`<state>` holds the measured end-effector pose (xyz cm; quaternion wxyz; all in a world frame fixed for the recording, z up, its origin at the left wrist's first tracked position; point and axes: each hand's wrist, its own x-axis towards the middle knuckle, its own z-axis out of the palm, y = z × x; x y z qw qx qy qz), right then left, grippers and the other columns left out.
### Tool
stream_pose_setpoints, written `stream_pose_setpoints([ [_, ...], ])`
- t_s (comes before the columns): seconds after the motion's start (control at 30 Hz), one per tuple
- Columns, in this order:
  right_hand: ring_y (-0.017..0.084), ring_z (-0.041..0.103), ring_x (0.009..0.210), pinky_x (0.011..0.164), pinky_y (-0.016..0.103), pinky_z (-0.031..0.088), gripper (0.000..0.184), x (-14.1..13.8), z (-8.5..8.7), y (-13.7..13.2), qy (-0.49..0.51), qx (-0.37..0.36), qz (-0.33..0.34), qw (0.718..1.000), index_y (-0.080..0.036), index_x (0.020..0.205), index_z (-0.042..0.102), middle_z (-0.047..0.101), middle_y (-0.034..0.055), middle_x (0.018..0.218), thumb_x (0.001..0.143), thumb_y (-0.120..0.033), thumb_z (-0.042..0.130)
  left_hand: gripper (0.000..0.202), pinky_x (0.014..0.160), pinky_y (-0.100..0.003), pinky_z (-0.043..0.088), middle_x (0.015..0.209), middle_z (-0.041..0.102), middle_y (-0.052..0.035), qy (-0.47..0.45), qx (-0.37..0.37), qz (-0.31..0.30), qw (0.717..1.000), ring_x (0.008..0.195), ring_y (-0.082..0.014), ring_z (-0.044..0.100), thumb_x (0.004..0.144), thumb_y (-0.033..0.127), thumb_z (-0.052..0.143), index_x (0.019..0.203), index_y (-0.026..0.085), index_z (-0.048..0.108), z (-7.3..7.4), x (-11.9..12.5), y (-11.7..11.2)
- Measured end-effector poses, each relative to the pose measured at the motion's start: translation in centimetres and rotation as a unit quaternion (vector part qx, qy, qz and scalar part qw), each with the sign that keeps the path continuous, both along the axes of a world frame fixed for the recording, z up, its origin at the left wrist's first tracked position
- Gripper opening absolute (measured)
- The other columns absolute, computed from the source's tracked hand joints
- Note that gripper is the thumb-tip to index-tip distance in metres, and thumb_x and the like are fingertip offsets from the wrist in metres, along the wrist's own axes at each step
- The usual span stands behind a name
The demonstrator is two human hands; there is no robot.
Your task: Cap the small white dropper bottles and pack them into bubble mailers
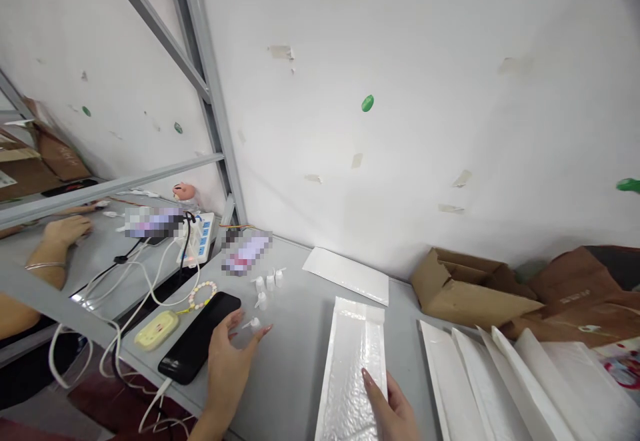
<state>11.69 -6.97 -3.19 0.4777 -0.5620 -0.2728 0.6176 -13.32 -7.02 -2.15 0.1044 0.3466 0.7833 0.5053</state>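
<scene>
A white wall (400, 94) with scraps of old tape and green dots rises behind a gray tabletop (295, 388), and a gray metal upright (215, 121) stands at its back left corner. Toward the right corner, a row of about four white padded mailers (490, 388) stands on edge, with a flattened cardboard box (465, 291) and torn brown cardboard (575, 288) behind them. A white padded mailer (350, 374) lies lengthwise near the front edge, and a second flat white mailer (347, 274) lies by the back edge.

Left of these are one black smartphone (200, 338), one pale yellow case (156, 330) and one beaded strap (203, 294), with one white power strip (200, 241) and tangled white cables (130, 301) beyond. Two pixelated patches hide whatever lies there.

Five small white plastic caps (263, 291) sit in a loose cluster. The left hand (227, 374) is open with fingers spread, just beside the phone and nearest the frontmost cap. The right hand (390, 404) has its fingertips (367, 378) on the near mailer's right edge; the view is poor, so whether it grips is hard to tell.
</scene>
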Motion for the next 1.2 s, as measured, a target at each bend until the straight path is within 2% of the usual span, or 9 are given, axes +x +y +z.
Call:
stream_pose_setpoints([
  [0.17, 0.031, 0.065, 0.084, 0.065, 0.034, 0.052, 0.059, -0.1, 0.0, -0.3, -0.002, 0.023, 0.028, 0.999, -0.015, 0.102, 0.067, 0.072, 0.0104, 0.087, 0.061, -0.057, 0.068, 0.041, 0.09, -0.045, 0.041, 0.094, 0.067, -0.0077, -0.065, -0.056, -0.046, 0.995, 0.098, -0.0316, 0.059, 0.066, 0.056, 0.059, 0.087, 0.021, 0.062, -0.2, 0.1, -0.6],
  [0.27, 0.03, 0.063, 0.093, 0.073, 0.035, 0.052, 0.06, 0.1, -0.1, -0.3, -0.021, 0.062, 0.042, 0.997, -0.018, 0.107, 0.065, 0.071, 0.0096, 0.096, 0.062, -0.057, 0.067, 0.038, 0.095, -0.045, 0.038, 0.099, 0.067, -0.0055, -0.098, -0.036, -0.045, 0.994, 0.107, -0.0308, 0.055, 0.068, 0.054, 0.06, 0.091, 0.023, 0.062, 0.9, 2.0, -1.5],
  [0.4, 0.029, 0.058, 0.104, 0.082, 0.035, 0.048, 0.06, -0.2, -0.1, -0.3, -0.018, 0.097, 0.063, 0.993, -0.018, 0.111, 0.061, 0.068, 0.0099, 0.105, 0.063, -0.054, 0.068, 0.03, 0.088, -0.039, 0.045, 0.096, 0.067, -0.0043, -0.208, 0.039, -0.206, 0.955, 0.1, -0.0257, 0.059, 0.072, 0.046, 0.061, 0.091, 0.023, 0.058, 2.9, 6.0, -0.2],
  [0.57, 0.028, 0.055, 0.109, 0.089, 0.036, 0.045, 0.06, -0.9, -0.7, -0.4, 0.028, 0.111, 0.078, 0.99, -0.019, 0.113, 0.059, 0.064, 0.0099, 0.113, 0.064, -0.053, 0.068, 0.015, 0.087, -0.036, 0.044, 0.094, 0.065, -0.0053, -0.137, 0.099, -0.277, 0.946, 0.093, -0.0224, 0.06, 0.073, 0.031, 0.062, 0.084, 0.021, 0.061, 4.6, 9.4, 4.6],
  [0.7, 0.028, 0.053, 0.112, 0.091, 0.035, 0.043, 0.058, -0.6, -1.6, -0.4, 0.037, 0.114, 0.055, 0.991, -0.02, 0.11, 0.061, 0.065, 0.0095, 0.113, 0.062, -0.051, 0.071, 0.031, 0.086, -0.041, 0.042, 0.08, 0.066, -0.0021, -0.098, 0.016, -0.343, 0.934, 0.081, -0.0217, 0.061, 0.075, 0.027, 0.057, 0.106, 0.024, 0.057, 4.9, 10.3, 6.2],
  [0.8, 0.028, 0.055, 0.109, 0.092, 0.035, 0.043, 0.057, -0.2, -1.8, -0.2, 0.044, 0.113, 0.048, 0.991, -0.02, 0.108, 0.062, 0.066, 0.0096, 0.108, 0.062, -0.051, 0.071, 0.024, 0.097, -0.046, 0.03, 0.069, 0.066, 0.0012, -0.052, -0.026, -0.401, 0.914, 0.077, -0.0215, 0.062, 0.077, 0.026, 0.055, 0.1, 0.027, 0.061, 4.8, 10.5, 6.1],
  [0.93, 0.029, 0.058, 0.104, 0.088, 0.035, 0.045, 0.059, 0.0, -1.6, -0.1, 0.059, 0.103, 0.048, 0.992, -0.019, 0.11, 0.061, 0.067, 0.0099, 0.107, 0.061, -0.051, 0.071, 0.022, 0.103, -0.048, 0.019, 0.072, 0.067, 0.0012, -0.035, -0.061, -0.41, 0.909, 0.084, -0.0227, 0.061, 0.076, 0.032, 0.056, 0.097, 0.028, 0.059, 5.0, 10.6, 5.7],
  [1.03, 0.029, 0.061, 0.097, 0.084, 0.036, 0.047, 0.06, 0.1, -1.3, -0.1, 0.067, 0.087, 0.056, 0.992, -0.018, 0.109, 0.062, 0.068, 0.0105, 0.101, 0.06, -0.052, 0.072, 0.026, 0.098, -0.043, 0.028, 0.074, 0.066, 0.0012, -0.033, -0.085, -0.398, 0.913, 0.088, -0.0224, 0.059, 0.073, 0.035, 0.059, 0.098, 0.027, 0.057, 5.3, 10.7, 5.8],
  [1.2, 0.028, 0.063, 0.088, 0.08, 0.035, 0.048, 0.057, 0.2, -0.8, 0.1, 0.04, 0.097, 0.085, 0.991, -0.017, 0.104, 0.064, 0.07, 0.0095, 0.094, 0.061, -0.053, 0.071, 0.016, 0.08, -0.032, 0.041, 0.065, 0.064, 0.0034, -0.036, -0.081, -0.386, 0.918, 0.076, -0.0179, 0.06, 0.078, 0.031, 0.051, 0.092, 0.025, 0.056, 5.4, 10.7, 6.5],
])
